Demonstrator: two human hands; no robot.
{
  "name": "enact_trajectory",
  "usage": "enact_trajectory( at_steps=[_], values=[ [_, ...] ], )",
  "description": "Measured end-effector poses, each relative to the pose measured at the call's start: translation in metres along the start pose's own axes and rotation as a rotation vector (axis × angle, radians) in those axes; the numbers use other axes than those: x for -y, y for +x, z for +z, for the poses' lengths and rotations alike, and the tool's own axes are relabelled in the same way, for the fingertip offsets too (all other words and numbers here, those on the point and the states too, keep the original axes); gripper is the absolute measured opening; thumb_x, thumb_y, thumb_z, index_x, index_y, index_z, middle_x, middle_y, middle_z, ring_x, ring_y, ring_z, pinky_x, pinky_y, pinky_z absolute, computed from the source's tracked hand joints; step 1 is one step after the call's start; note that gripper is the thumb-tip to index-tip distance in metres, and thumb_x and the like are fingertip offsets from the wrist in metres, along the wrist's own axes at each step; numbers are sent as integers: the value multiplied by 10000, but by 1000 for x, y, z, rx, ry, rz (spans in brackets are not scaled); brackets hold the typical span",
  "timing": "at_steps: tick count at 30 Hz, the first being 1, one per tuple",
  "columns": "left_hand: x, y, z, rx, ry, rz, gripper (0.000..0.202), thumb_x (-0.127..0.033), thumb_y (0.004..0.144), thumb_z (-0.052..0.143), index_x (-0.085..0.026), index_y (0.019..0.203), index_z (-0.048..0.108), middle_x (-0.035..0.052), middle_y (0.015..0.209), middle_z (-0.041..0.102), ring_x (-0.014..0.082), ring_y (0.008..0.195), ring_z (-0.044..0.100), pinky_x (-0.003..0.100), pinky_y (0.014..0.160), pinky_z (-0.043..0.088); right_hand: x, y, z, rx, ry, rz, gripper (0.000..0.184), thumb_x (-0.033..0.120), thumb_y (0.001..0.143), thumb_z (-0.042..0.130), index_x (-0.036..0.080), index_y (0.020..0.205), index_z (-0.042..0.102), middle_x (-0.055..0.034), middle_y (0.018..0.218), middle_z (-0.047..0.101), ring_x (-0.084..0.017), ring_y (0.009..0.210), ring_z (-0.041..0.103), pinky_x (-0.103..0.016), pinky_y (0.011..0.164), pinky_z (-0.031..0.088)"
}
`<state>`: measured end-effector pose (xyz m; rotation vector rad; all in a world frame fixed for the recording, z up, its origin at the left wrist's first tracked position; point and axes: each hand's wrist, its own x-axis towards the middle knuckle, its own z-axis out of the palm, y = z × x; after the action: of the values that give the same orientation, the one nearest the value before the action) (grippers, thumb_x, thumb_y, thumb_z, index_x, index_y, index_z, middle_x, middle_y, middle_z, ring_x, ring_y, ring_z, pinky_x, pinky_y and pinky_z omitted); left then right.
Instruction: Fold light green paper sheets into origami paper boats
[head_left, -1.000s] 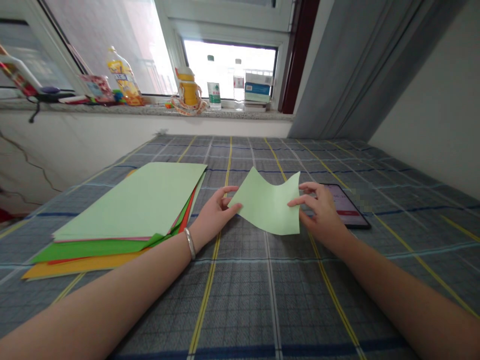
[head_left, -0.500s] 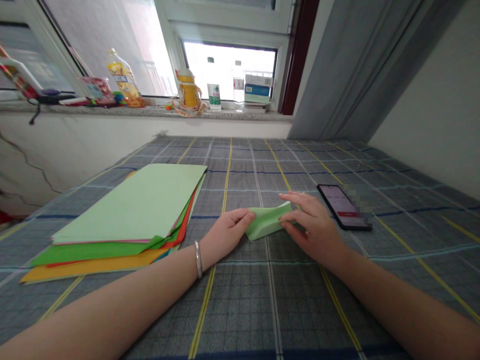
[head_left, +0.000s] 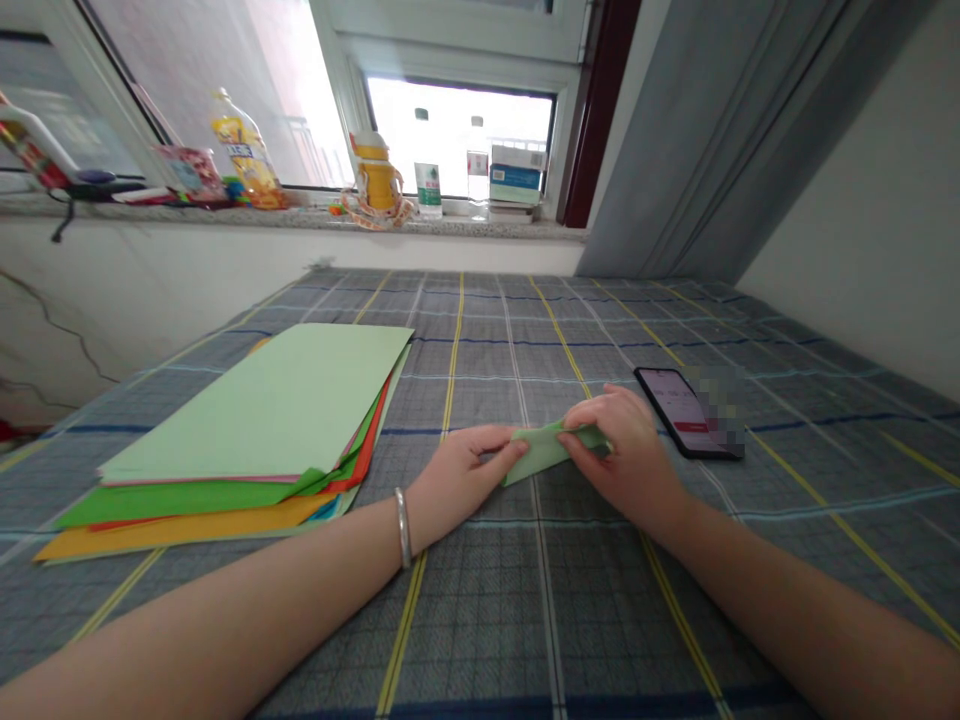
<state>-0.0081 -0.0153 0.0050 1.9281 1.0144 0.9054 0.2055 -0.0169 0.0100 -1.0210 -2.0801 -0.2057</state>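
Plaid cloth (head_left: 480, 620): runs from the near edge back toward the window wall, under everything on it.
Silver bangle (head_left: 403, 528): circles the left wrist.
Left hand (head_left: 469, 478): pinches one end of the strip between thumb and fingers.
Green paper (head_left: 536, 458): a narrow folded strip held between the two hands, above the middle of the cloth; fingers cover both its ends.
Right hand (head_left: 626, 445): grasps the other end, thumb below, fingers curled over.
Paper stack (head_left: 255, 405): to the left, pale green on top, with bright green, red and orange edges jutting out; the left forearm passes just beside its near corner.
Phone (head_left: 679, 400): just beyond the right hand, apart from it, screen lit; a pixelated patch hides its right edge.
Windowsill (head_left: 300, 222): holds an orange drink bottle (head_left: 251, 160), a yellow bottle (head_left: 379, 185), two clear bottles and stacked boxes (head_left: 516, 180).
Grey curtain (head_left: 720, 140): hangs to their right.
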Motion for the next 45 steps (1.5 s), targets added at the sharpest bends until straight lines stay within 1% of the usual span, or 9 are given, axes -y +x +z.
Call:
enact_trajectory(
  at_steps=[3, 6, 14, 18, 25, 28, 31, 34, 45],
  values=[
    [1, 2, -1, -90, 26, -41, 346, -407, 882, 445, -182, 724, 655, -18, 652, 586, 142, 635, 505, 241, 613, 413, -1, -1, -1, -3, -29, -46, 81, 237, 850, 569, 257, 926, 550, 6, 879, 686, -178, 852, 624, -463, 1027, 340],
    [2, 5, -4, -164, 24, -77, 373, -428, 873, 430, -173, 635, 559, -23, 602, 497, 132, 600, 435, 232, 566, 365, -5, -2, -1, -18, -45, -38, 105, 237, 863, 548, 266, 963, 556, 6, 897, 695, -177, 846, 628, -461, 1028, 349],
    [0, 3, -3, -108, -71, -82, 362, -435, 877, 424, -174, 653, 536, -32, 608, 465, 119, 579, 398, 223, 554, 357, -8, -4, 1, -24, -20, -22, 184, 290, 854, 584, 269, 1029, 531, -25, 981, 677, -209, 935, 616, -468, 995, 393],
    [2, 3, -2, -188, -124, -128, 342, -436, 868, 447, -172, 675, 545, -33, 619, 477, 117, 577, 403, 219, 536, 354, -9, -3, 0, -56, 43, 34, 279, 303, 818, 626, 243, 1063, 507, -91, 1170, 590, -246, 1101, 541, -455, 953, 427],
    [18, 4, -1, -311, -269, -261, 346, -494, 863, 479, -173, 762, 560, -33, 645, 536, 123, 586, 465, 217, 527, 365, -19, -4, 4, -17, 138, 216, 252, 337, 790, 636, 234, 979, 507, -97, 1177, 563, -261, 1122, 518, -464, 965, 400],
    [19, 5, -1, -309, -265, -261, 350, -492, 861, 482, -166, 806, 598, -21, 658, 566, 133, 598, 486, 224, 537, 375, -22, -4, 8, 59, 207, 281, 157, 355, 823, 591, 229, 829, 497, -79, 1099, 600, -240, 1059, 544, -423, 934, 407],
    [15, 5, -1, -289, -272, -237, 376, -481, 871, 472, -163, 983, 638, 5, 769, 637, 154, 669, 532, 231, 584, 404, -23, -5, 12, 129, 295, 349, 202, 345, 860, 532, 227, 709, 468, -48, 978, 624, -208, 953, 568, -368, 863, 421],
    [11, 5, -1, -273, -277, -234, 431, -484, 882, 461, -170, 1130, 621, 23, 871, 673, 161, 712, 548, 231, 611, 412, -23, -5, 14, 117, 316, 403, 230, 350, 855, 533, 224, 678, 458, -29, 872, 599, -193, 858, 555, -335, 787, 415],
    [7, 2, 0, -185, -263, -202, 475, -520, 879, 458, -162, 1134, 637, 31, 848, 680, 153, 665, 536, 233, 575, 412, -21, -4, 14, 103, 218, 431, 255, 399, 855, 523, 225, 678, 467, 14, 685, 515, -180, 697, 510, -312, 663, 363]
  ],
)
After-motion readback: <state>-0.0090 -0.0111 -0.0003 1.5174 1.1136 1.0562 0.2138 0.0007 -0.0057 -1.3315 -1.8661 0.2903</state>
